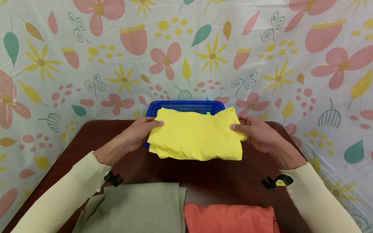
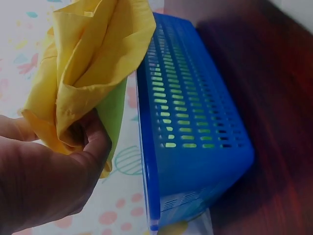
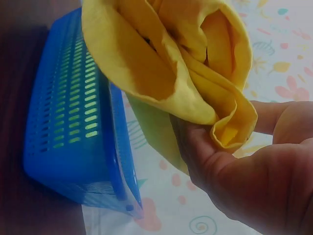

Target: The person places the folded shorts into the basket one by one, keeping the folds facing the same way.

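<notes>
A folded yellow cloth garment [image 1: 195, 136] is stretched between both hands, just in front of and above the blue basket [image 1: 186, 104]. My left hand [image 1: 134, 132] pinches its left end, thumb on top. At the right end, my right hand [image 1: 259, 132] grips the cloth the same way. Loose folds of the yellow garment [image 2: 98, 58] hang over the fingers in the left wrist view. Through the slots of the basket [image 3: 73, 98] something light green shows in the right wrist view. The garment hides most of the basket's inside.
On the dark brown table [image 1: 227, 181], a folded grey-green cloth [image 1: 140, 207] lies at the near left. Beside it is a folded red cloth [image 1: 230, 218]. A flower-patterned curtain [image 1: 186, 48] hangs behind the table and along its sides.
</notes>
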Demonstrator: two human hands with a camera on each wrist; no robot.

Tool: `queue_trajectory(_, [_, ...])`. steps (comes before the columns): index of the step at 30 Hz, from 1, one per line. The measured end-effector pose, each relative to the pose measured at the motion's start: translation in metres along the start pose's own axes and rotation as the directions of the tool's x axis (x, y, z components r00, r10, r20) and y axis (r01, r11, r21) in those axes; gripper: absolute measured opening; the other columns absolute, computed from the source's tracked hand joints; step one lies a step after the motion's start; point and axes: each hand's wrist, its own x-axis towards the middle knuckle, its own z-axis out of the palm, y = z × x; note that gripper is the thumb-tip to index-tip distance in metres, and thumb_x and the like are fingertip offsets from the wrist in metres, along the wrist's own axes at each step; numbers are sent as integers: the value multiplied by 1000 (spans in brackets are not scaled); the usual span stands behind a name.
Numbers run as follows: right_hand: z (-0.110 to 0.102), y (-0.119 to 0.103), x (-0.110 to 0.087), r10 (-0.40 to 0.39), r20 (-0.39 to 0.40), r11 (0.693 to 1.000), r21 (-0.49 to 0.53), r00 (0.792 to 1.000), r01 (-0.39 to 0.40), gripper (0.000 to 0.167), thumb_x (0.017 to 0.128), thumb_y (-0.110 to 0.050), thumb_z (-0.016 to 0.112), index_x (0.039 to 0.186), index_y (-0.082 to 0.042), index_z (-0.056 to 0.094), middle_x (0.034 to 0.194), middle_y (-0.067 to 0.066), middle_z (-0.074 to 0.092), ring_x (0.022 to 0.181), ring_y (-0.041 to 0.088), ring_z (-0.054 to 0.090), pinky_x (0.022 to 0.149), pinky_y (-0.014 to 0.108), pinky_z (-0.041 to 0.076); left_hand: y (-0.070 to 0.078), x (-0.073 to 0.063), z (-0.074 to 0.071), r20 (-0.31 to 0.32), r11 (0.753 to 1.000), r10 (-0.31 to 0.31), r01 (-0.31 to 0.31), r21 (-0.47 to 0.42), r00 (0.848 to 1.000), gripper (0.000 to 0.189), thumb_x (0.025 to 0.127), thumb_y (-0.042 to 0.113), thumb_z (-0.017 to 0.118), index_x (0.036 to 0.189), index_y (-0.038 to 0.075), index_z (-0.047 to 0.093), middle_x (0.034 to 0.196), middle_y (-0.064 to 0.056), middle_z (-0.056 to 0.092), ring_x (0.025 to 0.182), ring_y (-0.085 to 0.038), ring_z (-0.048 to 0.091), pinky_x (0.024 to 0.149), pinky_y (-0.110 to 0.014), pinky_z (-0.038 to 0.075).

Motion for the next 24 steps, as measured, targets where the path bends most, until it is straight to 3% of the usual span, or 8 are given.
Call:
queue_trajectory(6, [-4, -4, 21, 0, -33, 1000, 12, 999, 1, 57, 113, -18, 53, 158, 8, 30, 116, 5, 74, 102, 18, 77, 87, 35, 63, 2, 19, -5, -49, 1000, -21, 22, 20, 999, 45, 110, 38, 58, 138, 2, 57, 103, -7, 74, 89, -20, 74, 83, -32, 60])
queue_trajectory(13, [-4, -4, 42, 28, -97, 999, -24, 995, -31, 58, 113, -20, 53, 160, 7, 31, 114, 3, 72, 99, 14, 76, 86, 32, 62, -1, 38, -11, -67, 1000, -5, 5, -4, 998, 43, 110, 36, 57, 132, -1, 60, 94, -4, 74, 79, -17, 74, 75, -29, 61])
queue_trajectory(24, [-4, -3, 57, 62, -144, 998, -10, 988, -64, 56, 113, -20, 53, 158, 7, 33, 121, 9, 67, 97, 16, 76, 85, 33, 63, -2, 47, -15, -63, 1000, 5, -6, -19, 998, 42, 111, 34, 56, 132, -2, 61, 94, -4, 74, 76, -16, 74, 73, -29, 61])
